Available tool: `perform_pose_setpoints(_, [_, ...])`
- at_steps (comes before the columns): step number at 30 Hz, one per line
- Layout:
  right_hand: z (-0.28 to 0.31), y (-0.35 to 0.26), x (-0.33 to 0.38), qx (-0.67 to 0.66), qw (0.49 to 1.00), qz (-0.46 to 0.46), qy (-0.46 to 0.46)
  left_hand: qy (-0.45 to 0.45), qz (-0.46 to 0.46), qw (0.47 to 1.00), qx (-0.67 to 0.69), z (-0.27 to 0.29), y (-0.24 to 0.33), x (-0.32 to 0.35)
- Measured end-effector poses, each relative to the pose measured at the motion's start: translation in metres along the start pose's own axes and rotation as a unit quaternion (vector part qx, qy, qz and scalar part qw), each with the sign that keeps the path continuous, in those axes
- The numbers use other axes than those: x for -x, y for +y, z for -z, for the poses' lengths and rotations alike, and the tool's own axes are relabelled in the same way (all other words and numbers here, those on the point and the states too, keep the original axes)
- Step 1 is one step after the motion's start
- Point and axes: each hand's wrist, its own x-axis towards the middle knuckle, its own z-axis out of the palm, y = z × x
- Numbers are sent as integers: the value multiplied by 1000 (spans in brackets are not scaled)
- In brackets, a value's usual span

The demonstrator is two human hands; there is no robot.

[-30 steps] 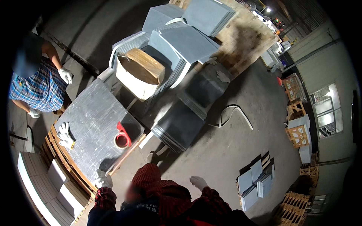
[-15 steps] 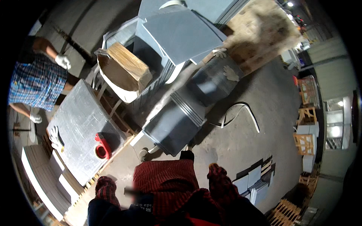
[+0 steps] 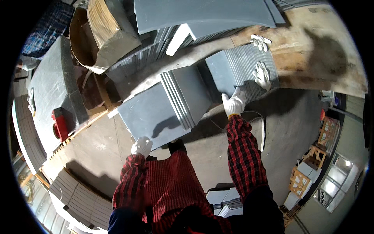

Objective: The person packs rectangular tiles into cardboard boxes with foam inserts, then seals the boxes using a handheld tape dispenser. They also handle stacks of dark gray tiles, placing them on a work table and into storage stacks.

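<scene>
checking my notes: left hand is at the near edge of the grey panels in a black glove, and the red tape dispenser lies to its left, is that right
Not quite: the glove is white, as the head view shows. The left hand is at the near edge of the grey panels, and the red tape dispenser lies to its left.
</scene>
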Motion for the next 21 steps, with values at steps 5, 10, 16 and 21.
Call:
perform_pose_setpoints(5, [-29, 9, -42, 70, 997, -29, -17, 36, -14, 997, -68, -18, 19, -50])
perform_pose_setpoints(10, [-49, -4, -46, 141, 990, -17, 19, 41, 8, 995, -87, -35, 10, -77])
perform_pose_setpoints(16, [-67, -6, -37, 159, 984, 8, 75, 59, 9, 992, -109, -37, 6, -81])
perform_pose_setpoints(21, [-73, -8, -30, 165, 981, 22, 98, 67, 1, 988, -142, -38, 4, -82])
